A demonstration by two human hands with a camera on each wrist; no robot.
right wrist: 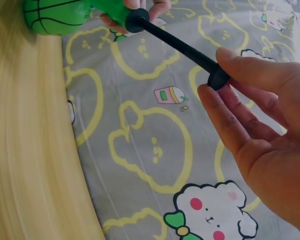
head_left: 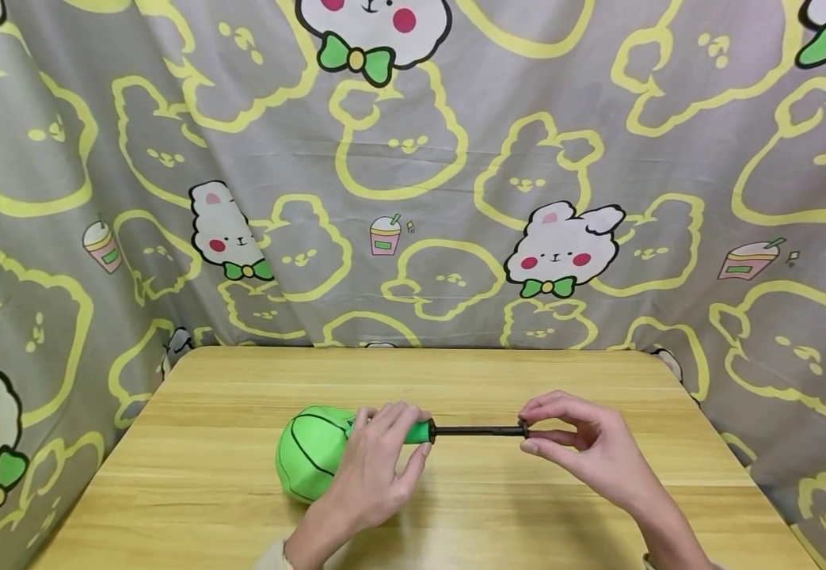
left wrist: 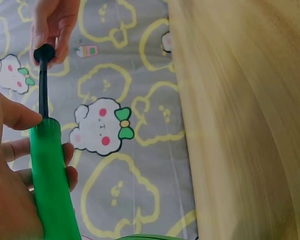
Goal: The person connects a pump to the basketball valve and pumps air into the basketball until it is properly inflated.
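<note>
A small green hand pump (left wrist: 52, 180) lies level above the table, its black rod (head_left: 477, 431) drawn well out of the green barrel. My left hand (head_left: 382, 467) grips the barrel, fingers over the top and thumb below. My right hand (head_left: 594, 447) pinches the black disc-shaped handle (right wrist: 218, 79) at the rod's far end between thumb and fingertips. Against the pump's left end sits a green ball (head_left: 306, 451) with black basketball lines; its surface looks slightly dented and angular. My left hand hides the joint between pump and ball.
The wooden table (head_left: 241, 380) spreads under both hands. A grey curtain (head_left: 448, 158) with yellow outlines and white rabbits hangs behind the table and along both sides.
</note>
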